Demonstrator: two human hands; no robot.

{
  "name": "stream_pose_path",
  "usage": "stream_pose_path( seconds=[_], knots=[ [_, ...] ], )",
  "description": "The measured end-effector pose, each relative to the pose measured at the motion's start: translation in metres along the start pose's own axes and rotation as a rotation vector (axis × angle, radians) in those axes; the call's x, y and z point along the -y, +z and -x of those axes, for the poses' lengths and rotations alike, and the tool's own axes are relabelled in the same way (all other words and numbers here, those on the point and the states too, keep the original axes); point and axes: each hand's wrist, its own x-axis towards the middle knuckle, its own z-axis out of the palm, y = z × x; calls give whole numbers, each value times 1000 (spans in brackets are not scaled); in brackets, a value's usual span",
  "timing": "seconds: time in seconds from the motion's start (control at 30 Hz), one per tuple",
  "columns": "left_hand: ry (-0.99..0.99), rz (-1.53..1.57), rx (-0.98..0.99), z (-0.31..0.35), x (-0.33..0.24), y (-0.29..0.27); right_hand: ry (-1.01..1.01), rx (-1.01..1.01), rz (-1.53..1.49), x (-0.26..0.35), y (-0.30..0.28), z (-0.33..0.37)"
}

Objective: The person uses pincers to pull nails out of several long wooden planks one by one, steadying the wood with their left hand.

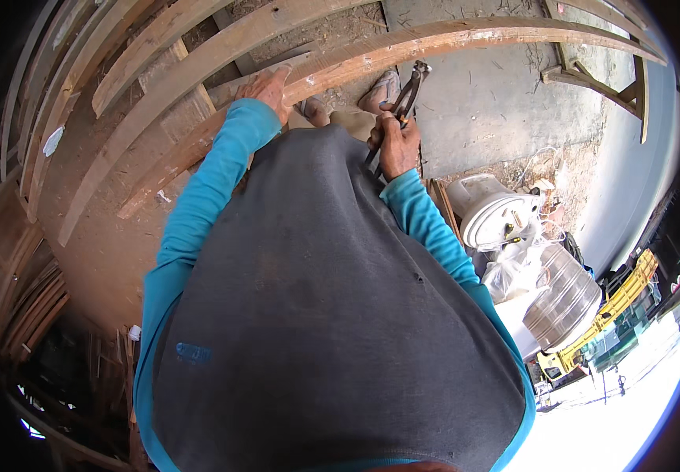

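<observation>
Laying the left fingers (277, 79) over a wooden beam (403, 52), too hidden from above to tell pinching from mere pressing. Clenching the right fingers (388, 127) around the handles of dark pincers (416, 77), with the head jutting past those fingers, near the beam's edge. Apparently only partway along: already having the beam under the left fingers and the pincers in the right, but showing no nail in the pincers' jaws and no clear contact of tool with wood. Impossible to sort finished from unfinished stretches of the beam, with pale spots to the right of the left fingers too small to read. Seeing also curved timbers (139, 134) left of the left fingers, and a white bucket (474, 191) right of the right fingers.
</observation>
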Motion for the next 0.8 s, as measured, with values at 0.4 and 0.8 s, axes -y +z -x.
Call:
stream_pose_path(
  seconds=[0.4,0.8],
  knots=[
    [2,-82,-157,20,-9,33,190,291,228,95,-91,5],
    [-36,-52,-194,26,-15,42,396,446,483,142,-84,-21]
  ],
)
